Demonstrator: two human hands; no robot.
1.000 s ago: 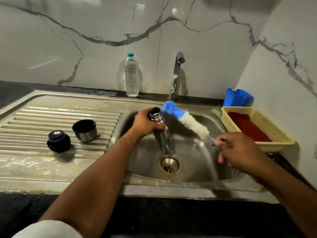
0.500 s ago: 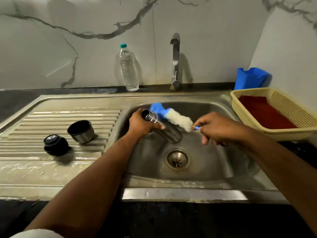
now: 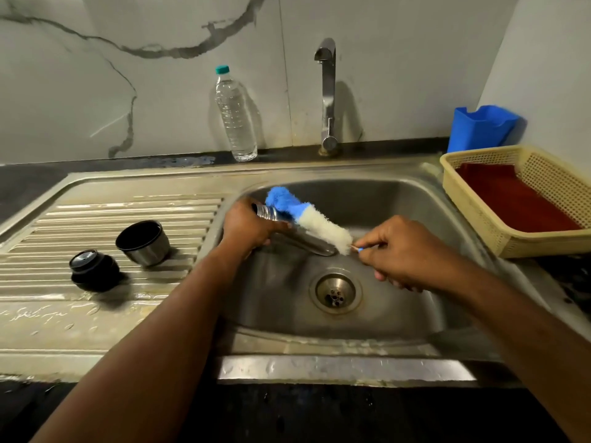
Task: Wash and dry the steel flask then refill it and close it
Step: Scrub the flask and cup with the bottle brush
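My left hand [image 3: 248, 227] grips the steel flask [image 3: 307, 241] near its threaded neck and holds it almost flat over the sink basin [image 3: 399, 199], mouth to the left. My right hand [image 3: 399, 251] pinches the thin handle of a bottle brush [image 3: 307, 215] with a blue tip and white bristles. The brush lies along the top of the flask, outside it, its blue end beside the mouth. The flask's black stopper [image 3: 94, 270] and its steel cup lid [image 3: 144, 243] stand on the drainboard to the left.
A tap [image 3: 327, 91] rises behind the basin, and no water shows at its spout. A clear water bottle [image 3: 235, 116] with a teal cap stands at the wall. A yellow basket [image 3: 479, 219] with a red cloth and a blue container [image 3: 479, 127] sit right. The drain [image 3: 335, 290] is open.
The flask has tipped from near upright to almost flat and sunk lower in the basin. The brush has come down with it to lie along the flask's side.
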